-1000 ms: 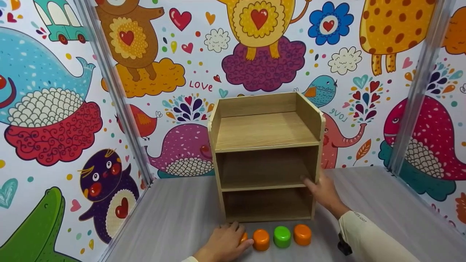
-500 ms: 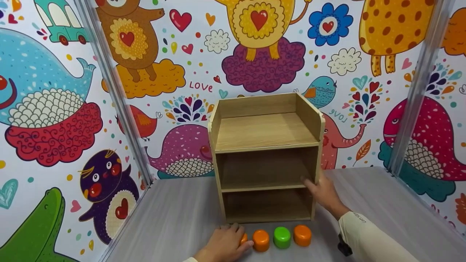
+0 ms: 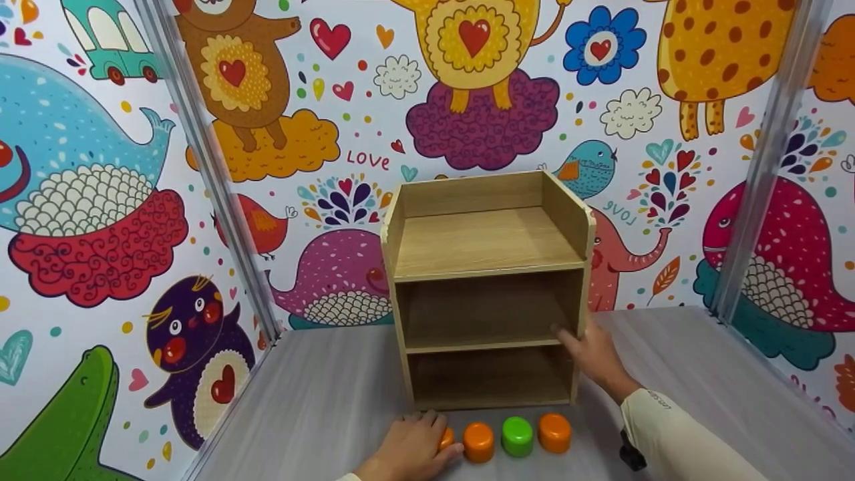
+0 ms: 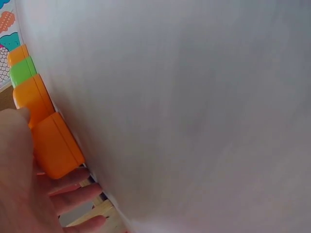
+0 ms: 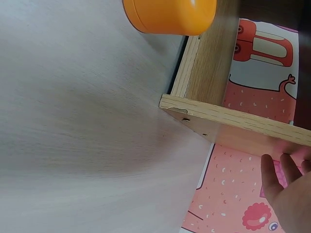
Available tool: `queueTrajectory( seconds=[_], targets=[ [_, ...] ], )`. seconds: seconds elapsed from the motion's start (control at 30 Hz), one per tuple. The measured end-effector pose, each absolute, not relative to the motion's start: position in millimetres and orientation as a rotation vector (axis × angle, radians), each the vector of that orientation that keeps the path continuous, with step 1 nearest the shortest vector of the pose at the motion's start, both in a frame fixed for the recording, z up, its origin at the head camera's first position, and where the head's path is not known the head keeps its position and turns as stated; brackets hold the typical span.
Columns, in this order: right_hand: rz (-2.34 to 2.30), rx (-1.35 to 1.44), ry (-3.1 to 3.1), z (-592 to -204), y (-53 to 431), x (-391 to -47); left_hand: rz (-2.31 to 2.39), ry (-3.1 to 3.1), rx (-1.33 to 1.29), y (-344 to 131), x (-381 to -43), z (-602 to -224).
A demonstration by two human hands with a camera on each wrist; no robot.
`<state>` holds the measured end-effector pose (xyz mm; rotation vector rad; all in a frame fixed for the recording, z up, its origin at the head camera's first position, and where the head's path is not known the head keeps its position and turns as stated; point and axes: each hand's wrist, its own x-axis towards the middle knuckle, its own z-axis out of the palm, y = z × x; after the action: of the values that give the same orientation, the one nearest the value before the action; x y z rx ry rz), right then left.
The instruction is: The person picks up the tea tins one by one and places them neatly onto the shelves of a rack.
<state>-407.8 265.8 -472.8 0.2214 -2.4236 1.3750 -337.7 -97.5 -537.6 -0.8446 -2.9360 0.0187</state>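
A small wooden shelf unit [image 3: 491, 240] stands upright on the tabletop, with an upper tray and two open compartments below. My right hand [image 3: 594, 351] grips its right side panel, thumb at the front edge and fingers along the outer face. In front stands a row of small rounded plastic cylinders. My left hand [image 3: 409, 444] holds the leftmost orange cylinder [image 4: 56, 148], thumb on one side and fingers on the other; in the head view the hand mostly covers it. Rightward follow another orange cylinder [image 3: 479, 442], a green cylinder [image 3: 518, 436] and a third orange one [image 3: 555, 433].
Grey tabletop [image 3: 320, 381] extends on both sides of the shelf unit. Printed cartoon panels [image 3: 481, 120] enclose the back and sides, joined by metal corner posts [image 3: 214, 174]. A dark device [image 3: 631, 453] sits at the right wrist.
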Motion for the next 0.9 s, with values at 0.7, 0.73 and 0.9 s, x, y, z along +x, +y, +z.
queueTrajectory(
  seconds=[0.7, 0.73, 0.9],
  targets=[
    [1.338, 0.227, -2.409, -473.8, 264.3, -407.6, 0.016, -2.893, -0.893, -97.4, -336.5, -537.9],
    [1.338, 0.226, -2.408, -473.9, 264.3, -407.8, 0.017, -2.893, -0.892, -97.3, -336.3, -537.8],
    [1.34, 0.225, -2.403, -474.5, 264.2, -408.3, 0.032, -2.891, -0.889, -97.1, -336.3, -538.3]
  ],
)
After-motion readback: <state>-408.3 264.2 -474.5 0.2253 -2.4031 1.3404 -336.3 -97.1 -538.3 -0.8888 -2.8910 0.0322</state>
